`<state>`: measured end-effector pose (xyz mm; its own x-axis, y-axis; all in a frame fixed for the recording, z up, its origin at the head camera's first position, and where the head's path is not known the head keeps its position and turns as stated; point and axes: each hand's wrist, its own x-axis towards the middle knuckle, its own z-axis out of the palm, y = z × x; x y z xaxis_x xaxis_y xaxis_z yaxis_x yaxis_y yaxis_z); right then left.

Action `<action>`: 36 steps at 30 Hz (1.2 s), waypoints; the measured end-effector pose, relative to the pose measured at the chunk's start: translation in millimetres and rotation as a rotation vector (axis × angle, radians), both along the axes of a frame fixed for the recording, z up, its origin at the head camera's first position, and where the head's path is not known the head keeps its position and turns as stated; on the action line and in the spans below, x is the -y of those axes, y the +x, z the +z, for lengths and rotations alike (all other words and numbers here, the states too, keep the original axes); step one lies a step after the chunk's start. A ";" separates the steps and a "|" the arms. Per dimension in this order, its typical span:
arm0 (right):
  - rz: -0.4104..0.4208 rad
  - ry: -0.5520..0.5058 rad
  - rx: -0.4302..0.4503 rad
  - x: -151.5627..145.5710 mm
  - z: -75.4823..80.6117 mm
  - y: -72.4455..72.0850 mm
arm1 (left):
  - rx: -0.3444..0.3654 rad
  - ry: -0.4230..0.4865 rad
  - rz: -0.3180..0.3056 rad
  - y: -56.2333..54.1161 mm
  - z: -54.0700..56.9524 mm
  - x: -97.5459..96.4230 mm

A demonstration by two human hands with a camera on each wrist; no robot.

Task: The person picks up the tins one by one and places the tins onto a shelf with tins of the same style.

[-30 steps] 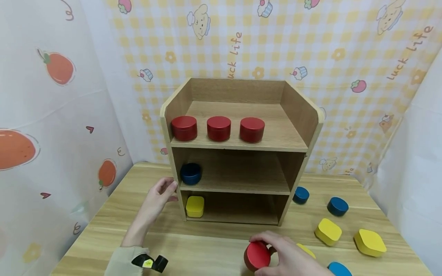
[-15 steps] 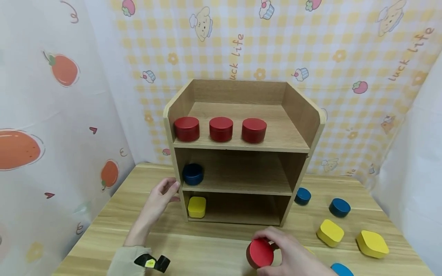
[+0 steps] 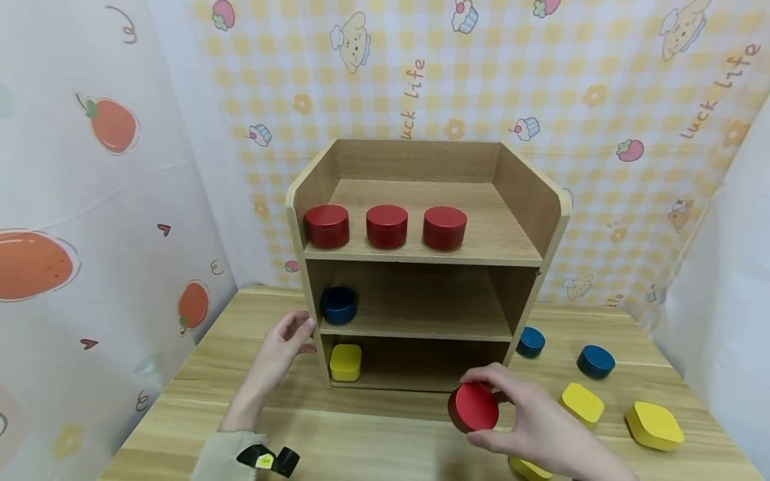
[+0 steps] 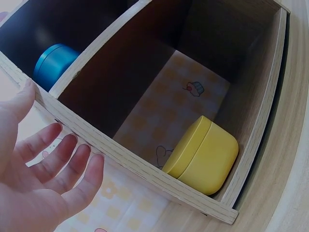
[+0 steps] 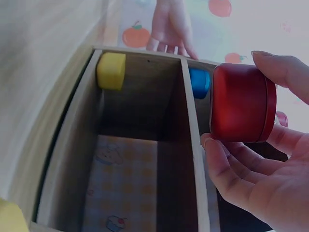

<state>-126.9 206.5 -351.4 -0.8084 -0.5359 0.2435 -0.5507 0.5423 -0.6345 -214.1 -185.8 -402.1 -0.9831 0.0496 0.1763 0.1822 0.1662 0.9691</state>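
In the head view my right hand (image 3: pixel 529 417) grips a round red tin (image 3: pixel 475 407) by its sides, in front of the lower right of a wooden shelf (image 3: pixel 421 332). The right wrist view shows the red tin (image 5: pixel 241 103) between thumb and fingers. My left hand (image 3: pixel 283 344) is at the shelf's left side panel, fingers loosely bent and holding nothing. Three red tins (image 3: pixel 387 226) line the front of the top level. A round blue tin (image 3: pixel 339 305) sits at the left of the middle level, and a squarish yellow tin (image 3: pixel 345 362) at the left of the bottom one.
Right of the shelf, two blue tins (image 3: pixel 595 361) stand on the wooden table (image 3: pixel 361 447). Several yellow tins (image 3: pixel 654 425) lie nearer, one partly behind my right hand. A patterned cloth (image 3: pixel 385 73) hangs behind the shelf, with another cloth (image 3: pixel 120 220) at the left.
My right hand has carried the red tin forward and to the right, up toward the shelf. The left hand has stayed at the shelf's side. The view has shifted slightly.
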 end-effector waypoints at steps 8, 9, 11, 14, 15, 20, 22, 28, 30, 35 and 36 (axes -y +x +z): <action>0.030 -0.016 -0.097 -5.6 11.6 -5.8 | -0.005 0.016 -0.001 -0.8 -0.2 0.3; 0.032 -0.016 -0.110 -6.5 12.8 -6.5 | -0.002 0.017 0.000 -0.5 -0.5 0.4; 0.032 -0.010 -0.143 -8.7 15.5 -7.6 | 0.003 0.019 0.002 0.1 -1.2 0.6; 0.016 0.018 -0.166 -12.0 20.9 -8.3 | 0.002 0.018 0.000 0.2 -1.4 0.5; 0.012 0.028 -0.175 -13.0 22.9 -8.7 | -0.001 0.017 -0.002 0.0 -1.3 0.4; 0.010 0.087 -0.239 -16.4 34.5 -10.5 | -0.007 0.016 -0.007 -1.1 0.3 -0.3; 0.016 0.106 -0.277 -17.2 39.8 -11.6 | -0.005 0.018 -0.008 -1.4 0.8 -0.7; -0.003 0.149 -0.327 -16.7 61.2 -12.7 | 0.000 0.020 -0.003 -2.1 0.2 -1.4; -0.008 0.154 -0.350 -16.4 69.2 -13.0 | -0.002 0.021 -0.003 -1.9 -0.1 -1.3; -0.019 0.182 -0.430 -15.3 87.7 -12.9 | 0.001 0.020 -0.003 -0.1 0.0 -0.3; -0.025 0.190 -0.439 -15.0 91.6 -12.3 | 0.001 0.018 -0.003 0.4 0.2 -0.1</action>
